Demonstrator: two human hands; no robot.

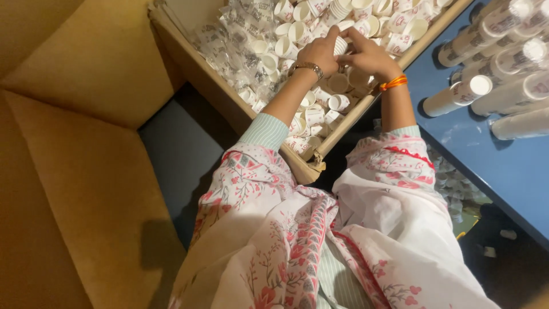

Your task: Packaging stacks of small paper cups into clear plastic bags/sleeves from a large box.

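Left hand (320, 52): upper centre of the frame, over the box; fingers curled and pinched on the left side of a short stack of paper cups; a metal bracelet sits on the wrist.
Right hand (369, 56): just right of the left hand, touching it at the fingertips; fingers bent and pressed on the right side of the same stack; an orange thread band circles the wrist.
Stack (341, 46): small white paper cups nested together, ribbed by their rolled rims, held between both hands above the loose cups.
Box (214, 86): shallow cardboard tray with plain brown walls, running diagonally from the top centre down to mid-frame, its near corner crumpled.
Loose cups (320, 111): many small white cups with pink print, tumbled at all angles, round mouths showing, filling the right side of the box.
Wrappers (234, 37): crinkled clear plastic bags with dark print, heaped in the upper left part of the box.
Table (503, 166): smooth blue surface at the right edge.
Sleeves of cups (492, 86): long stacked columns lying on their sides on the table, upper right.
Clothing (343, 240): soft white cloth with pink floral print, striped cuffs, lower centre.
Cardboard (74, 143): large tan panels filling the left.
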